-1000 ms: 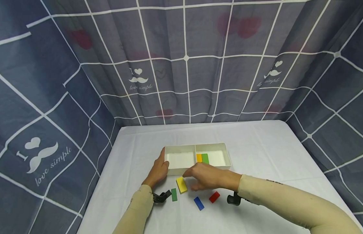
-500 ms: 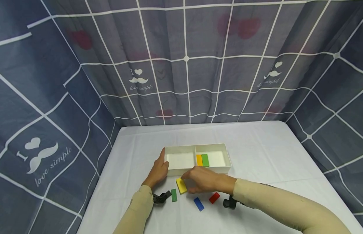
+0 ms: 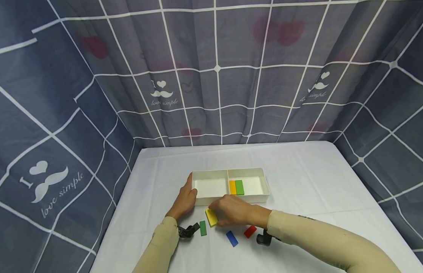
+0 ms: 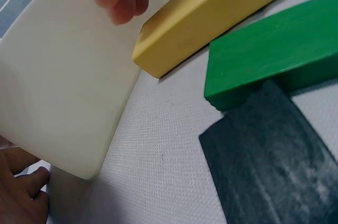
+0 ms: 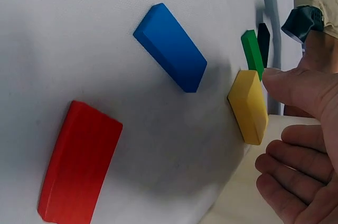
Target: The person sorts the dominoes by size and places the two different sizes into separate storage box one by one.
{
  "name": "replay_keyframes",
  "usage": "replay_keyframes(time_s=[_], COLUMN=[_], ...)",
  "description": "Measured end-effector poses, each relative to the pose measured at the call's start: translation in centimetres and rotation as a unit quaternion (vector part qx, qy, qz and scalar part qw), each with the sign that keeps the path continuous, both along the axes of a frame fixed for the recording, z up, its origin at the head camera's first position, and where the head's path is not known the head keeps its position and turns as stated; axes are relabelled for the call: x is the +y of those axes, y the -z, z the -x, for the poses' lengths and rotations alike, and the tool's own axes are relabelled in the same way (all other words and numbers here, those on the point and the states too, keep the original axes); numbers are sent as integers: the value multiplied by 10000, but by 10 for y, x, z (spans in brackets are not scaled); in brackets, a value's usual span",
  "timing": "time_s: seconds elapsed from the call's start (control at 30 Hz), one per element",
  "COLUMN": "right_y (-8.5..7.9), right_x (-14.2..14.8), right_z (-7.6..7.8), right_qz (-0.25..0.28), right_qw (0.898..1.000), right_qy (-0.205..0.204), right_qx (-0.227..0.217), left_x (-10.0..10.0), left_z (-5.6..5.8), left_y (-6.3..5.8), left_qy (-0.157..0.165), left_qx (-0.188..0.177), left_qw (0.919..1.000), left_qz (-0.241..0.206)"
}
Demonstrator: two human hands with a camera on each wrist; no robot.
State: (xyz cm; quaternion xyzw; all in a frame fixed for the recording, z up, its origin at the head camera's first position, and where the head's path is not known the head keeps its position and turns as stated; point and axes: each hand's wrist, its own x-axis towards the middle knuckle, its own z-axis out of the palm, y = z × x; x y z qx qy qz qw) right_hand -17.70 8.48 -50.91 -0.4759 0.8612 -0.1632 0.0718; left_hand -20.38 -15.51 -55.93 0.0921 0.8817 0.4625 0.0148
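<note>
A white two-compartment box point(image 3: 210, 200) stands on the table. My left hand point(image 3: 184, 200) grips its left end, thumb on the front wall and fingers along the side. A yellow block point(image 3: 211, 218) lies flat just in front of the box. Over it hovers my right hand point(image 3: 232, 210), fingers loosely bent and thumb near the block's near end; I see no firm pinch in the right wrist view. A green block point(image 4: 274, 49) lies close to the yellow one. Blue point(image 5: 171, 49) and red point(image 5: 79, 166) blocks lie nearer the right forearm.
In the box's right compartment an orange block point(image 3: 232, 187) and a light green block point(image 3: 239, 187) lie side by side against the divider point(image 3: 227, 178). A white cloth covers the table point(image 3: 300, 170). Dark checked curtains point(image 3: 198, 87) hang behind and at both sides.
My right hand has shifted slightly left and nearer, its fingertips coming closer about the yellow block. The left hand, box and blocks stay put.
</note>
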Motion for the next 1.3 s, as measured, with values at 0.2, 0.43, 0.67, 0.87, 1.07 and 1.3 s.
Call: replay_keyframes(time_s=[0.2,0.43,0.67,0.87,1.07,1.3], right_y=[3,11,15,17,18,18], right_x=[-5,-8,-8,-9,-10,-10], right_z=[-3,-4,-3,-2,-2,-2], right_qz=[-78,-190,-179,-295,-254,-197], right_qw=[9999,9994,9993,9989,9990,9992], right_qy=[79,199,175,208,222,193], right_qx=[117,189,275,292,286,302], left_x=[0,1,1,1,2,1], left_z=[0,0,0,-1,-1,-1], left_y=[-1,0,-1,-2,-3,-4], left_qy=[-33,-20,-8,-43,-82,-63], left_qx=[-55,-8,-21,-73,-97,-138], left_qw=[10000,10000,10000,9999,9999,9999], left_qz=[8,27,71,94,80,76])
